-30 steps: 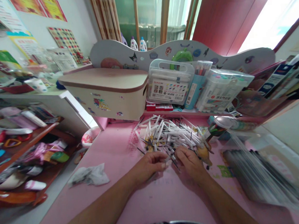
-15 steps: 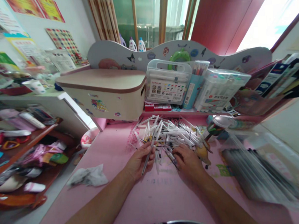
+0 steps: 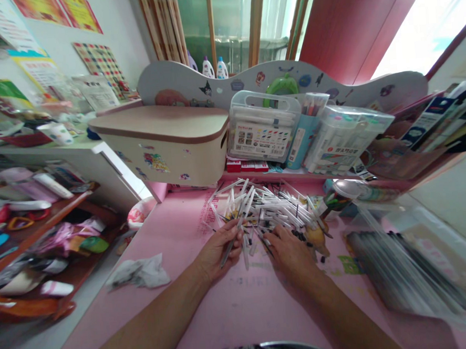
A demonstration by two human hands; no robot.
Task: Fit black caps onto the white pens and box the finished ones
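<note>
White pen barrels (image 3: 266, 206) lie heaped on the pink desk (image 3: 244, 305), too tangled to count. Left hand (image 3: 217, 249) curls around one thin pen (image 3: 231, 243), palm turned inward. Right hand (image 3: 287, 250) lies knuckles up at the heap's edge, fingertips buried, their grip unclear.

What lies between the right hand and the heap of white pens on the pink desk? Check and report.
Nothing visible. The right hand already rests at the near edge of the heap of white plastic pens, its fingers among them. The left hand holds one thin pen in its grip beside the heap.
</note>
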